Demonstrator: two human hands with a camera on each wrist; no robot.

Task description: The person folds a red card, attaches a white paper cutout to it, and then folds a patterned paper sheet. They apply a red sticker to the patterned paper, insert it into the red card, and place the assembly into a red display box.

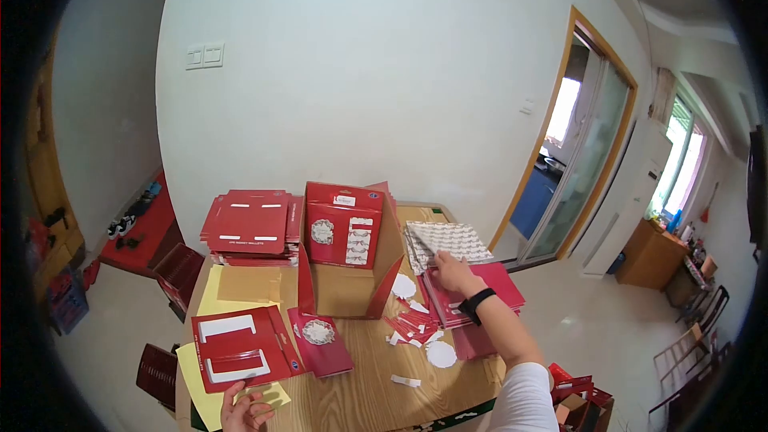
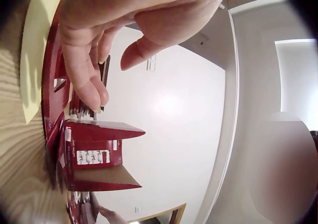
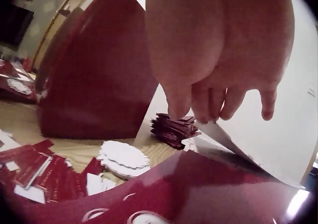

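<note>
My right hand [image 1: 450, 268] reaches over a stack of red cards [image 1: 500, 280] to the patterned sheets [image 1: 452, 240] at the table's back right. In the right wrist view its fingertips [image 3: 198, 112] pinch the edge of one patterned sheet [image 3: 233, 144], lifted above a red card [image 3: 198, 189]. My left hand [image 1: 244, 410] lies at the near edge, fingers loosely bent and holding nothing. It sits just below a red card with white slots [image 1: 240, 348] that rests on yellow sheets [image 1: 200, 372]. In the left wrist view its fingers [image 2: 89, 92] hang beside that card [image 2: 52, 85].
An open cardboard box with red sides [image 1: 348, 288] stands mid-table [image 1: 368, 392], with a tall pile of red cards [image 1: 252, 224] to its left. A red card with a doily [image 1: 320, 340], small red and white scraps [image 1: 412, 324] and white scalloped discs [image 1: 440, 354] lie in front.
</note>
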